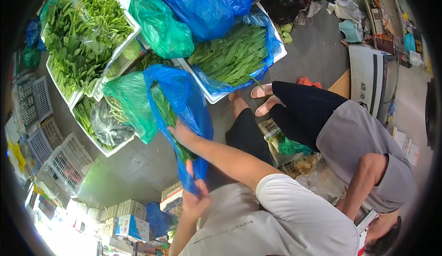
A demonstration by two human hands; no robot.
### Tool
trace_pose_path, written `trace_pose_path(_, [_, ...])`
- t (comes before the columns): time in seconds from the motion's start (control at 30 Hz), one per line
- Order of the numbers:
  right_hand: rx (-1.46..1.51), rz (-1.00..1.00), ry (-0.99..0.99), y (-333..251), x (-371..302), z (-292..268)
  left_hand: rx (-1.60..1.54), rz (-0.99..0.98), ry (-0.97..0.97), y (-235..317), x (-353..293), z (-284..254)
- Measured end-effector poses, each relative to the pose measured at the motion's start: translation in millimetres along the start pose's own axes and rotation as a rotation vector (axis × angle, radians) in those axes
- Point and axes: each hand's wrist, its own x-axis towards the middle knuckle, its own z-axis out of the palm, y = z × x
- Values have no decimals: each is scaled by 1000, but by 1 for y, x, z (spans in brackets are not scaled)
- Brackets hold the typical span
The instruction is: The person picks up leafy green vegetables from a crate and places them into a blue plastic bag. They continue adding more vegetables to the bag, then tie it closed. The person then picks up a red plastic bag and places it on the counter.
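A blue plastic bag [186, 100] holding long green leafy vegetables [166, 111] hangs open between my hands. My right hand [181, 132] reaches from a white sleeve and grips the bag's edge by the greens. My left hand [196, 197] is lower and closed on the bag's bottom end. A green plastic bag [131, 100] of vegetables lies just left of the blue one.
White foam boxes [120, 48] piled with leafy greens, plus more green and blue bags [205, 5], fill the top. White plastic crates [64, 159] stand at left. At right a person in a grey shirt [354, 141] and black shorts bends over, feet in pink sandals [263, 91].
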Motion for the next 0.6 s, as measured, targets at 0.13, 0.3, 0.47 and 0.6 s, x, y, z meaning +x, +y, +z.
trace_pose_path(0.13, [314,123,-280,-74,-37,-133,-10,50,69,-2,-8,-16])
trace_pose_path(0.3, [1237,383,78,-97,-15,-205,47,74,11,23,-9,-7])
trace_pose_path(0.47, [1598,-7,321,-78,12,-277,53,47,22,43,-21,-22])
trace_pose_path(0.6, [1671,25,252,-87,-11,-289,106,20,24,57,-36,-15])
